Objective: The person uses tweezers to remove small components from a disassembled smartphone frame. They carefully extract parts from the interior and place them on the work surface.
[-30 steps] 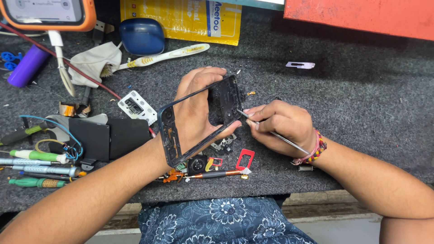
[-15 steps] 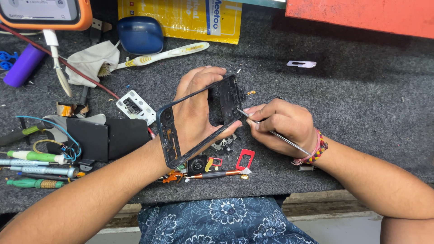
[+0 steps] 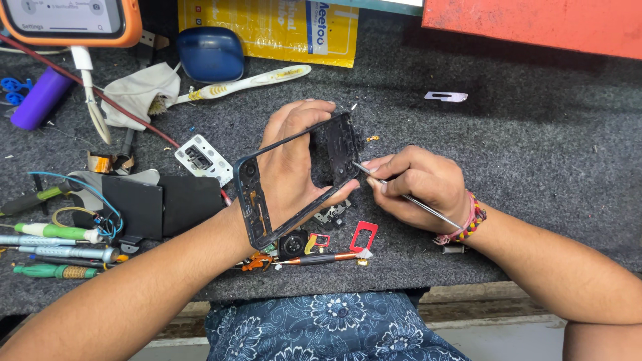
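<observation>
My left hand (image 3: 291,160) holds a black phone frame (image 3: 257,207) tilted above the dark felt bench; my palm shows through its open middle. My right hand (image 3: 418,187) pinches thin metal tweezers (image 3: 414,200), whose tip touches the frame's right edge beside its black inner panel (image 3: 338,150). Just below the frame lie small loose parts: a round black piece (image 3: 292,244), a red plastic tab (image 3: 363,236) and an orange-handled tool (image 3: 321,258).
Screwdrivers (image 3: 57,234) and black flat parts (image 3: 160,204) lie at the left. A white bracket (image 3: 202,159), a toothbrush (image 3: 247,83), a blue case (image 3: 210,53), a cloth (image 3: 137,93), a purple cylinder (image 3: 37,100) and an orange-cased phone (image 3: 67,20) lie behind. A metal strip (image 3: 446,96) lies far right.
The view has shifted slightly. Both hands stay on the frame and tweezers with almost no movement.
</observation>
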